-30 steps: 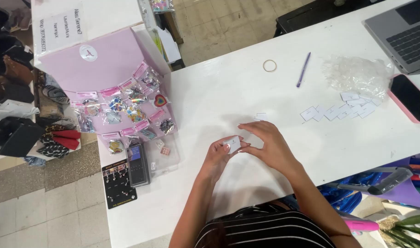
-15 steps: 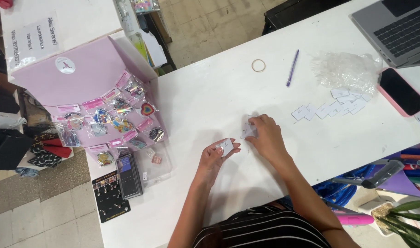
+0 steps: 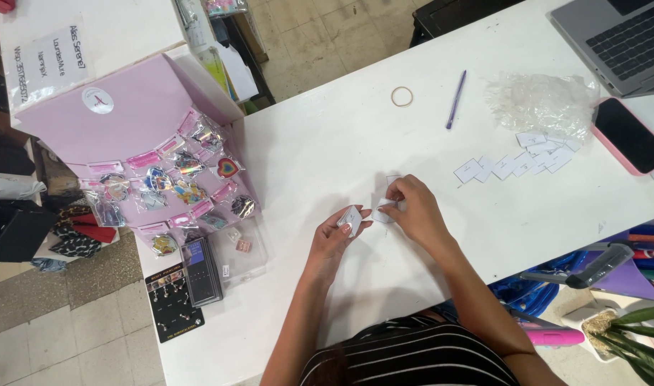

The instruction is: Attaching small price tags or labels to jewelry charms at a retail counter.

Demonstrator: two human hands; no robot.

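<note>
My left hand (image 3: 335, 234) pinches a small white paper tag (image 3: 351, 216) just above the white table (image 3: 327, 143). Close to its right, my right hand (image 3: 411, 209) holds a small clear plastic sleeve (image 3: 384, 208), fingers closed on it. The two hands are a few centimetres apart near the table's front middle. A row of several more small white tags (image 3: 516, 161) lies on the table to the right, below a crumpled pile of clear plastic bags (image 3: 540, 100).
A pink display stand (image 3: 137, 136) with hanging packaged trinkets stands at the left. A purple pen (image 3: 455, 99) and a rubber band (image 3: 402, 96) lie farther back. A laptop (image 3: 616, 43) and a pink-cased phone (image 3: 630, 136) sit at the right edge.
The hands, joined on the small piece a second ago, have drawn apart: the left keeps the white tag, the right has the clear sleeve. The camera view has shifted slightly.
</note>
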